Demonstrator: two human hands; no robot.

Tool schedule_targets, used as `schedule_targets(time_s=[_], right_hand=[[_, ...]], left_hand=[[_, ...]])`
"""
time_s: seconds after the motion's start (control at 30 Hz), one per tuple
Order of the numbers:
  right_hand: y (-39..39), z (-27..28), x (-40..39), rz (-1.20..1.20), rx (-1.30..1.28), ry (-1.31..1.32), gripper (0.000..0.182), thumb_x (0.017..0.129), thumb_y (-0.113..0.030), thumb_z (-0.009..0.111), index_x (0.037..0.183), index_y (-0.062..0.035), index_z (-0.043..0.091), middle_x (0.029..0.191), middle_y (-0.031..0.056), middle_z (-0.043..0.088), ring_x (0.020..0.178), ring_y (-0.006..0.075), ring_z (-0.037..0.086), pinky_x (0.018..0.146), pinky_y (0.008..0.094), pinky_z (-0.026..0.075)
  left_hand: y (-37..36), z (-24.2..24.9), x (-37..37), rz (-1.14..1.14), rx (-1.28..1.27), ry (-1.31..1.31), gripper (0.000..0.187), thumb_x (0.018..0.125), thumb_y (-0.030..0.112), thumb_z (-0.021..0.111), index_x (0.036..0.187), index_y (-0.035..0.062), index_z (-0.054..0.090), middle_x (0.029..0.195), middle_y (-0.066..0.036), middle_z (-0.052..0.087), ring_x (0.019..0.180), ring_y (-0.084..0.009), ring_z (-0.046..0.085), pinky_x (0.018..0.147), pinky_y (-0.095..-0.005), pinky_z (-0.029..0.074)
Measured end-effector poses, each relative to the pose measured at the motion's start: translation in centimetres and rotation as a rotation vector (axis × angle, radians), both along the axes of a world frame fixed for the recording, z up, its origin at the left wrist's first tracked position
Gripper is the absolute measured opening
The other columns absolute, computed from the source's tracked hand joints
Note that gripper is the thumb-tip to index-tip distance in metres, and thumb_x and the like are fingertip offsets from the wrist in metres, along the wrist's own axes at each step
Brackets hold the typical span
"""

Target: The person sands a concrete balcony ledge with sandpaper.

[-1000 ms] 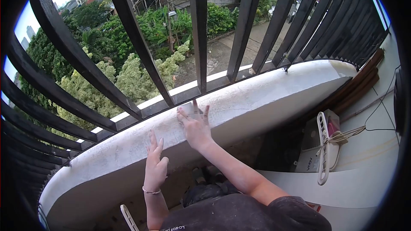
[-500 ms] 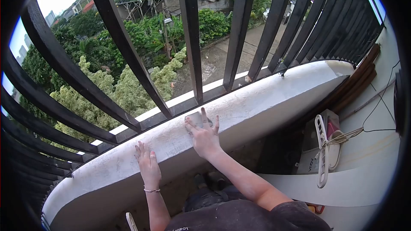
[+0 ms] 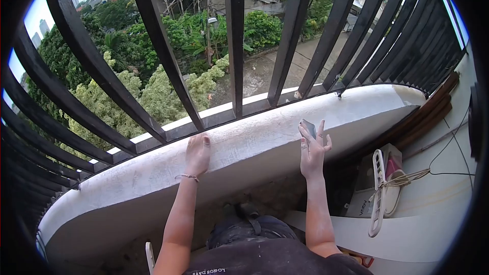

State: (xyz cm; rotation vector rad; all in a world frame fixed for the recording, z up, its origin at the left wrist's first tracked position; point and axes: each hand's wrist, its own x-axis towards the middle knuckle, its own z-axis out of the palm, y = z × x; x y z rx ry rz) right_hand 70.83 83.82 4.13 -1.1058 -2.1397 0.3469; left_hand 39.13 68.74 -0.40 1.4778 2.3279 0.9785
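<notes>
In the head view my right hand (image 3: 311, 155) is raised just over the right part of the white ledge (image 3: 244, 140). It grips a small dark grey piece of sandpaper (image 3: 306, 129) between thumb and fingers, with the other fingers spread. My left hand (image 3: 197, 155) rests on the ledge's top to the left, fingers together and laid toward the railing, holding nothing visible. White dust covers my right hand and forearm. The ledge's painted surface looks scuffed and patchy.
Black railing bars (image 3: 235, 46) rise along the ledge's far side. At the right are a grey box (image 3: 364, 198), a white slotted strip (image 3: 376, 193) tied with cord, and brown lengths (image 3: 423, 117) against the wall. Beyond the bars are trees and a paved yard below.
My right hand has moved right along the ledge with the sandpaper and turned so the piece shows. My left hand has shifted right and forward. The view has tilted slightly.
</notes>
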Motion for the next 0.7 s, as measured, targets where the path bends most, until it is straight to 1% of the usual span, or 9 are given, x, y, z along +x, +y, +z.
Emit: schedule_targets(time_s=[0.03,0.17,0.23,0.3,0.4,0.43,0.57,0.67,0.7], right_hand=[[-0.4,0.0,0.7,-0.006,0.022,-0.032,0.038,0.102,-0.012,0.049,0.136,-0.0135,0.066,0.146,0.0016,0.061,0.157,0.0356,0.019,0.119,0.0566,0.003],[-0.7,-0.7,4.6,-0.045,0.021,-0.064,0.037,0.104,-0.016,0.046,0.136,-0.0129,0.066,0.146,0.0023,0.061,0.157,0.0361,0.020,0.120,0.0554,0.002],[-0.9,-0.7,6.2,-0.106,0.008,-0.091,0.039,0.106,-0.018,0.042,0.137,-0.0122,0.064,0.147,0.0025,0.060,0.157,0.0337,0.018,0.121,0.0543,-0.001],[-1.2,0.0,7.7,-0.148,0.020,-0.131,0.042,0.108,-0.020,0.037,0.140,-0.0116,0.062,0.150,0.0018,0.057,0.158,0.0311,0.017,0.122,0.0541,-0.002],[-1.6,0.9,9.4,-0.172,0.023,-0.170,0.042,0.108,-0.021,0.036,0.139,-0.0114,0.063,0.150,0.0023,0.058,0.158,0.0306,0.019,0.122,0.0544,-0.001],[-1.6,1.1,9.9,-0.177,0.047,-0.177,0.042,0.108,-0.021,0.035,0.139,-0.0111,0.063,0.149,0.0028,0.058,0.157,0.0307,0.022,0.122,0.0541,-0.001],[-1.6,2.3,10.5,-0.163,0.079,-0.163,0.042,0.109,-0.020,0.035,0.139,-0.0097,0.063,0.149,0.0037,0.059,0.157,0.0302,0.023,0.122,0.0534,0.001],[-1.5,3.0,10.2,-0.147,0.104,-0.138,0.042,0.108,-0.020,0.037,0.137,-0.0087,0.064,0.147,0.0040,0.060,0.156,0.0301,0.025,0.122,0.0534,0.002],[-1.6,3.2,10.0,-0.144,0.112,-0.121,0.041,0.107,-0.019,0.038,0.136,-0.0083,0.065,0.146,0.0040,0.061,0.156,0.0303,0.025,0.122,0.0538,0.002]], left_hand=[[1.6,-0.3,0.8,-0.042,0.004,0.044,0.061,0.110,0.048,0.021,0.116,-0.0011,0.057,0.111,-0.021,0.060,0.111,-0.0405,0.054,0.102,-0.0503,0.040],[7.2,-0.4,4.6,-0.175,-0.005,0.150,0.059,0.110,0.048,0.027,0.116,-0.0038,0.056,0.112,-0.021,0.060,0.114,-0.0382,0.055,0.103,-0.0493,0.040],[9.9,-1.0,6.6,-0.210,0.016,0.160,0.063,0.109,0.048,0.029,0.127,-0.0076,0.054,0.125,-0.022,0.059,0.124,-0.0373,0.053,0.111,-0.0475,0.037],[12.0,0.6,8.6,-0.276,-0.154,0.126,0.072,0.110,0.050,0.023,0.145,-0.0098,0.041,0.148,-0.027,0.047,0.142,-0.0399,0.040,0.122,-0.0470,0.027],[14.6,1.9,10.8,-0.317,-0.247,0.125,0.074,0.109,0.051,0.022,0.148,-0.0106,0.037,0.153,-0.028,0.042,0.146,-0.0404,0.035,0.124,-0.0472,0.024],[15.5,0.7,11.9,-0.280,-0.112,0.144,0.077,0.108,0.052,0.028,0.145,-0.0147,0.039,0.152,-0.030,0.043,0.147,-0.0393,0.036,0.124,-0.0462,0.024],[18.2,0.4,15.9,-0.361,-0.133,0.146,0.082,0.109,0.053,0.018,0.154,-0.0151,0.023,0.163,-0.032,0.021,0.155,-0.0405,0.017,0.128,-0.0439,0.013],[20.2,-1.0,19.3,-0.407,-0.091,0.215,0.080,0.109,0.053,0.018,0.155,-0.0112,0.024,0.166,-0.029,0.017,0.156,-0.0385,0.017,0.128,-0.0436,0.015],[20.1,-0.6,19.9,-0.508,-0.047,0.025,0.078,0.109,0.052,0.019,0.156,-0.0095,0.025,0.167,-0.027,0.016,0.156,-0.0379,0.017,0.128,-0.0439,0.016]])
